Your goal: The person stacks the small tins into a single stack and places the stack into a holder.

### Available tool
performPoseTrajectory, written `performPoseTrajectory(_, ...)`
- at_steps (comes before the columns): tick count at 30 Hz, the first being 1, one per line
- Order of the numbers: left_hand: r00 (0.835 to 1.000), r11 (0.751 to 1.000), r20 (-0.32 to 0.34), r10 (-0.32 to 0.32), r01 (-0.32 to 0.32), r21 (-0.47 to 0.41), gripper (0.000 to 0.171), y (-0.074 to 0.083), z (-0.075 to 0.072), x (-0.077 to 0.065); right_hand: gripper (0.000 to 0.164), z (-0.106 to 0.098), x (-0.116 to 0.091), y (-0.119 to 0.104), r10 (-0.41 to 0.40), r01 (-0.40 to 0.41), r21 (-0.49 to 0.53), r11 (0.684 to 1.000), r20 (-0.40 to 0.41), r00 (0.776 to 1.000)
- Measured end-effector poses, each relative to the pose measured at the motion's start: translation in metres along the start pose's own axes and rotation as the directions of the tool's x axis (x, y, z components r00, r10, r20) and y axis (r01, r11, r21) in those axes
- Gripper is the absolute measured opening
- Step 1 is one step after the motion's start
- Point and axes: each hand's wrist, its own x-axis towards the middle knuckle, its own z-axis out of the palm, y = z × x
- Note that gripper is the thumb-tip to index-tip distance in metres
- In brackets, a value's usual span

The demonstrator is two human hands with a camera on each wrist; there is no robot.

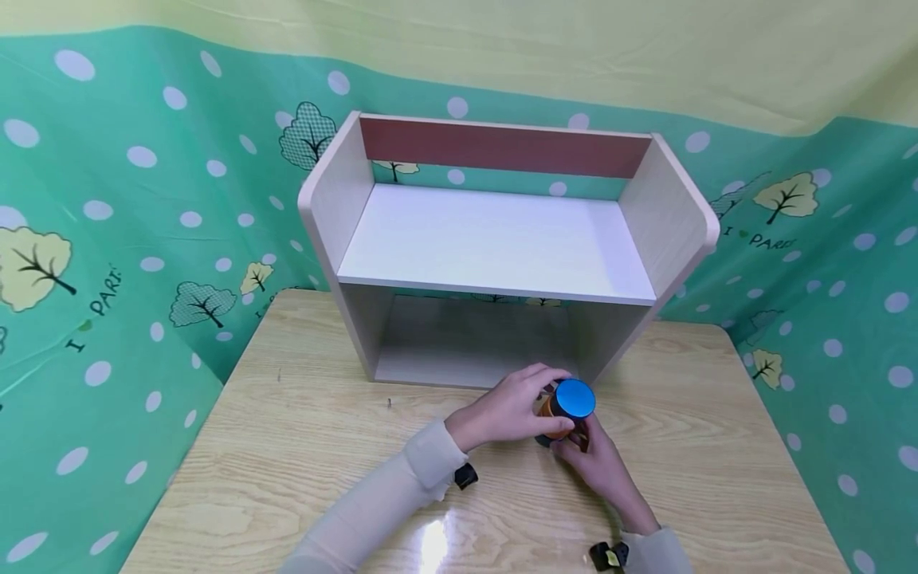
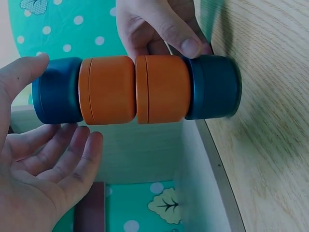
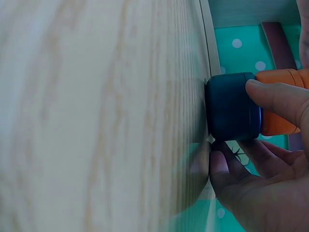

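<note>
Head view: four jars stand stacked on end between my hands, on the wood-grain tabletop [image 1: 301, 454]. Order from the top down: top blue jar [image 1: 575, 398], upper orange jar [image 2: 107, 91], lower orange jar [image 2: 164, 89], bottom blue jar [image 2: 215, 87]. Column upright, its foot on the tabletop.

Left hand [image 1: 505, 408]: up at the head of the stack, part-open, thumb against one side of the top blue jar, curved fingers on the side opposite. Light pinch by the look of it; the last fingers spread free of the surface, palm apart from the jar.

Right hand [image 1: 601, 462]: low, close to the tabletop. Thumb laid on the bottom blue jar near its join with the lower orange jar, fingers bent round the other side, so I have the base pinched between them.

Just beyond both hands: a pale two-tier shelf unit [image 1: 495, 239], a dark reddish board [image 1: 502, 145] across its upper back. Farther past my hands, and out to either side, hangs a green cloth [image 1: 165, 231] with pale dots and printed trees, cream along the top.

Behind my hands, at the wrists: light sleeves [image 1: 373, 510], with a small black device [image 1: 466, 477] under the left cuff and another by the right.
</note>
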Motion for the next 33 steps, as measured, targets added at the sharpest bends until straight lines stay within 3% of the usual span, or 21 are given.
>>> performPoseTrajectory(20, 0.995, 0.995, -0.043, -0.09, 0.089, -0.043, 0.07, -0.021, 0.005, -0.02, 0.069, 0.003, 0.0, -0.003, 0.055, -0.057, -0.054, 0.997, -0.034, 0.998)
performPoseTrajectory(33, 0.993, 0.995, -0.07, -0.091, 0.087, -0.057, 0.067, -0.037, 0.022, -0.034, 0.071, 0.003, 0.0, -0.003, 0.026, -0.028, -0.061, 0.998, -0.038, 0.999)
